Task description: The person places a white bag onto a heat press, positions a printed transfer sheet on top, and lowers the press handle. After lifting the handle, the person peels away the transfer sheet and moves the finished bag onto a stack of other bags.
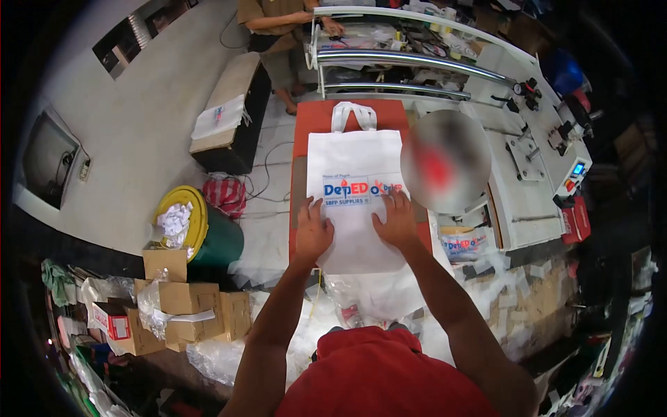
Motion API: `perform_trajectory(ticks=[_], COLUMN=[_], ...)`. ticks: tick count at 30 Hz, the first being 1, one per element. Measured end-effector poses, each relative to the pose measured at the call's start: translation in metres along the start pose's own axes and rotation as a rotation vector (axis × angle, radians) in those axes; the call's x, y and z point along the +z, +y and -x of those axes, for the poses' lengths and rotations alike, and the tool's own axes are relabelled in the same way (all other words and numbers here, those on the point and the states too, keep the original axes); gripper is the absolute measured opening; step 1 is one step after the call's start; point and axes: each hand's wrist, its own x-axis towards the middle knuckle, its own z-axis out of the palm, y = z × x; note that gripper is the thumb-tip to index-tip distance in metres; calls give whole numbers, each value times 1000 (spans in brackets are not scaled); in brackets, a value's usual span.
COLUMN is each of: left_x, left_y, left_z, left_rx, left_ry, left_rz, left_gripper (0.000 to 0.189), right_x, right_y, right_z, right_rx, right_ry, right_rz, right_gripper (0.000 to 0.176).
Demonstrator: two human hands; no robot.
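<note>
Pressing the white tote bag (354,163) flat onto the red platen (303,132), handles pointing away, print facing up. Spreading left hand (314,233) and right hand (396,222) palm-down across its lower half, fingers wide, gripping nothing, probably smoothing the cloth and holding it square. Working beyond the steel rollers (410,59), another person (274,17).

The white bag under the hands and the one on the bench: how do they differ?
The bag under the hands lies flat on the red table, left hand and right hand pressed on it; the bag on the bench lies untouched. The bag under the hands bears a large blue and red print; the bag on the bench only a small unreadable mark. Both are white.
</note>
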Motion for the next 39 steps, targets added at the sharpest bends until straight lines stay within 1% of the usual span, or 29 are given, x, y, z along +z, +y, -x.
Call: perform_trajectory(ticks=[1,4,7,11,13,17,19,23,32,34,39], left_x=[7,11,12,14,13,16,18,19,18,18,19], left_y=[-5,-6,-7,-7,-5,-11,-13,-13,-13,-13,-14], left_z=[3,5,5,7,5,8,9,7,8,8,9], left_rx=[-10,7,30,60,51,103,129,116,80,42,34], left_ry=[11,20,8,9,25,43,45,28,18,10,4], left_rz=[14,-38,-85,-120,-119,-133,-176,-182,-147,-127,-140], left_gripper=[54,59,59,60,58,56,53,54,55,55,56], right_x=[6,9,7,4,4,5,7,8,12,13,9], right_y=[0,0,-1,-1,0,0,1,1,3,3,2], right_z=[4,9,11,14,11,11,12,11,12,12,12], right_rx=[-9,-20,-66,-54,-48,-60,-81,-51,-55,-50,-56], right_ry=[-30,-3,58,50,-10,-1,37,64,17,6,1], right_rz=[27,30,40,-9,3,-28,-37,-65,-35,-15,-41], right_gripper=[56,54,49,48,48,48,48,49,50,50,49])
